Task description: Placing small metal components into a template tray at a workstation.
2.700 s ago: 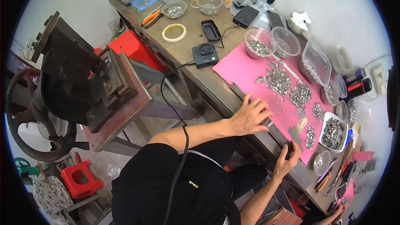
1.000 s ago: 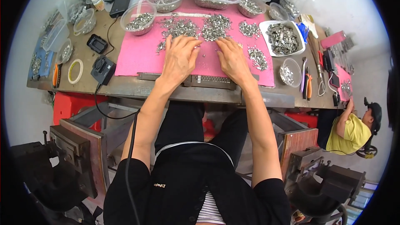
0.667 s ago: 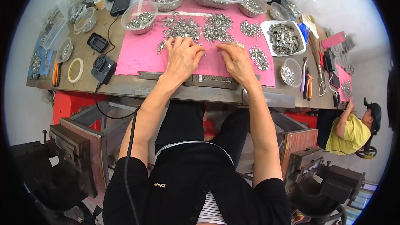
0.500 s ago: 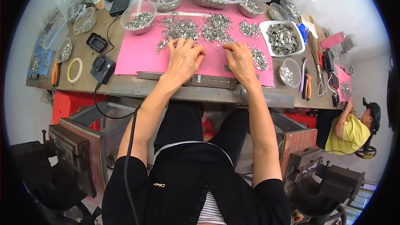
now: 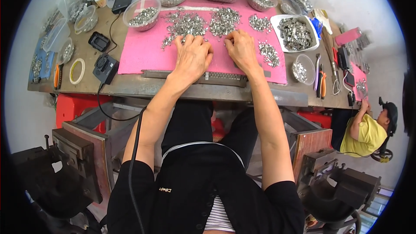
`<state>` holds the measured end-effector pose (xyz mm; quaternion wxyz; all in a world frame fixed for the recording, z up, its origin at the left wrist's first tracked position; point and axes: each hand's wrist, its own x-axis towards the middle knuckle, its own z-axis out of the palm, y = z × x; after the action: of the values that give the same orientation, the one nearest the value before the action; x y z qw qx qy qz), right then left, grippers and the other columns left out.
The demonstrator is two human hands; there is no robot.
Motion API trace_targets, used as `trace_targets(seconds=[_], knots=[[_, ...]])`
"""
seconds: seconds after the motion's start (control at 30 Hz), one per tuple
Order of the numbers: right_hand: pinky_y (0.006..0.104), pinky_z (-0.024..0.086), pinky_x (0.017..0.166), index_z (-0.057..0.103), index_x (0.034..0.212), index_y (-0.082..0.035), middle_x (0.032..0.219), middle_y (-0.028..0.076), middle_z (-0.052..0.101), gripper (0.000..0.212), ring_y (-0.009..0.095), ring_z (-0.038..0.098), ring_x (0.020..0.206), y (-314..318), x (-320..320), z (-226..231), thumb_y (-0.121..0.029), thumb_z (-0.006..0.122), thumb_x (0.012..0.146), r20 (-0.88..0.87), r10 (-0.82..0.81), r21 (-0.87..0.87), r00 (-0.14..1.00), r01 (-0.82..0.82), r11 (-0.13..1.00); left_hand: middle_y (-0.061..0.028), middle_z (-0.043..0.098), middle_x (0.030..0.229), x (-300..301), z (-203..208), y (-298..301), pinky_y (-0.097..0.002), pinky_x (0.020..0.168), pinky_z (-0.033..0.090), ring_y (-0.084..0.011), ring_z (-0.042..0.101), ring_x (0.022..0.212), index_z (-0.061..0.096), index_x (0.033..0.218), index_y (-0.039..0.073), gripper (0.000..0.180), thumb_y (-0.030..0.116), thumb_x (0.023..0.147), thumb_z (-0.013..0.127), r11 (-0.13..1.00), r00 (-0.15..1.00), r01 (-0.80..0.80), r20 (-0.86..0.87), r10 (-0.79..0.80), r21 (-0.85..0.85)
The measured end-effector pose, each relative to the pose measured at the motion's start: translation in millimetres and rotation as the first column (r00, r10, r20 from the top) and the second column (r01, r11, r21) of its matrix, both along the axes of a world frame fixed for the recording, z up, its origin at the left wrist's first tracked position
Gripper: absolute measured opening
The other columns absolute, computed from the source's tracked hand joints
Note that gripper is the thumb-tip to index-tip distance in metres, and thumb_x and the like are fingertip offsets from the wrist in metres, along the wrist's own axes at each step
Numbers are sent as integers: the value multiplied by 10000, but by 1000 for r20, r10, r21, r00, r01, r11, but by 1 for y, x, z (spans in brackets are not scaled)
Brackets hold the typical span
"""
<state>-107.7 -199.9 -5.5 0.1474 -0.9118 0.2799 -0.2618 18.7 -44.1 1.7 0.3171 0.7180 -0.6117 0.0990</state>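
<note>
Small silvery metal pieces lie in heaps on a pink mat (image 5: 145,56). My left hand (image 5: 192,58) rests with bent fingertips at the near edge of the left heap (image 5: 187,24); index and thumb come together, and what they hold is hidden. My right hand (image 5: 242,51) is pinched just below the middle heap (image 5: 224,21), its fingertips too small to show any piece between them. Below both hands, a long slotted metal bar (image 5: 223,79) lies along the bench's front edge. Two smaller heaps, an upper one (image 5: 260,23) and a lower one (image 5: 269,53), lie right of my right hand.
Clear tubs (image 5: 141,14) of metal pieces line the mat's far side. A white tray (image 5: 315,39) of larger pieces and a round tub (image 5: 303,70) stand right, near pliers (image 5: 323,86). Left are a charger (image 5: 105,68) and tape roll (image 5: 77,71). A person in yellow (image 5: 364,134) works far right.
My right hand has moved left and slightly away from me, toward the middle heap and closer to my left hand. My left hand stays almost in place. The whole view has shifted slightly.
</note>
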Motion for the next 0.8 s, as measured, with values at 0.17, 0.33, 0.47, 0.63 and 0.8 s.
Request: trace_targets(seconds=[0.17, 0.33, 0.47, 0.63, 0.8], knots=[[432, 417, 807, 682, 905, -42, 886, 120, 643, 99, 313, 622, 880, 17, -13, 7, -134, 692, 870, 57, 68, -100, 996, -62, 993, -31, 612, 895, 5, -3, 3, -533, 1009, 310, -243, 558, 981, 704, 849, 109, 82, 170, 804, 734, 997, 995, 57, -79, -61, -42], [405, 424, 793, 657, 918, -33, 858, 95, 627, 104, 288, 623, 817, 67, -45, 18, -61, 728, 847, 217, 150, 108, 964, -177, 978, -23, 635, 863, -4, 6, 38, -435, 1020, 332, -210, 577, 913, 703, 893, 84, 122, 164, 815, 751, 991, 965, 135, -225, -135, -15], [401, 427, 787, 648, 937, -46, 878, 82, 617, 137, 280, 601, 846, 92, -51, 12, -31, 734, 832, 231, 204, 32, 951, -217, 976, -34, 636, 879, -13, 5, 48, -424, 1014, 341, -215, 582, 922, 694, 910, 70, 154, 160, 801, 757, 984, 947, 177, -270, -175, -16], [403, 430, 788, 661, 947, -49, 889, 80, 618, 165, 281, 593, 836, 102, -47, 3, -24, 748, 808, 250, 191, -51, 949, -184, 982, -45, 638, 899, -12, 1, 51, -427, 1011, 345, -237, 580, 932, 687, 919, 64, 171, 157, 796, 759, 985, 961, 168, -214, -175, -49], [394, 433, 795, 690, 985, -62, 910, 71, 628, 196, 272, 591, 837, 103, -49, -2, -19, 748, 802, 268, 197, -108, 943, -174, 979, -54, 647, 907, -10, 1, 53, -424, 1012, 347, -241, 592, 931, 684, 931, 62, 155, 140, 812, 745, 977, 948, 203, -238, -212, -65]])
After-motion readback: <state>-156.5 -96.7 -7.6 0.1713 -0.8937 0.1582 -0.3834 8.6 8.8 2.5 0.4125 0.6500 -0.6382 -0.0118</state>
